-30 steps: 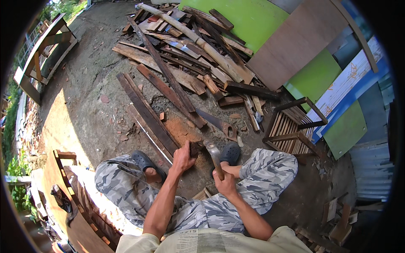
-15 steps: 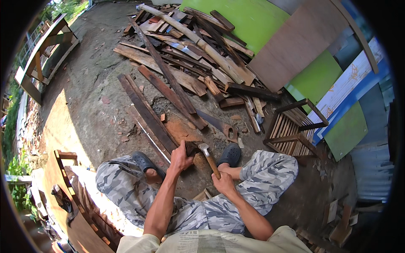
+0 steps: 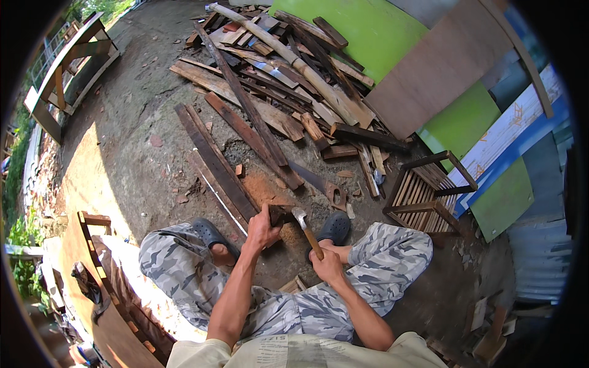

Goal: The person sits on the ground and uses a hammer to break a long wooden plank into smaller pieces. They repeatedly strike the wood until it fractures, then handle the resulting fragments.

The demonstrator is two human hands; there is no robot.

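Note:
Between my bent legs, my left hand (image 3: pixel 262 229) is closed round a short dark piece of wood (image 3: pixel 280 216), close to the near ends of two long dark boards (image 3: pixel 216 161). My right hand (image 3: pixel 327 267) grips the wooden handle of a hammer (image 3: pixel 311 239). The metal hammer head points up and away from me, just right of the dark wood piece; whether they touch I cannot tell. Reddish sawdust (image 3: pixel 257 187) lies on the ground beyond my left hand. A handsaw (image 3: pixel 316 181) rests flat just past the hammer.
A heap of scrap planks (image 3: pixel 276 80) spreads ahead, with a reddish board (image 3: pixel 245 132) at its near side. A slatted wooden frame (image 3: pixel 429 190) stands to the right, before leaning green and brown panels (image 3: pixel 442 61). Wooden furniture pieces (image 3: pixel 73 67) stand at left.
The hammer head has shifted slightly right, away from the dark wood piece. My left hand keeps its hold, and the whole view has moved a little.

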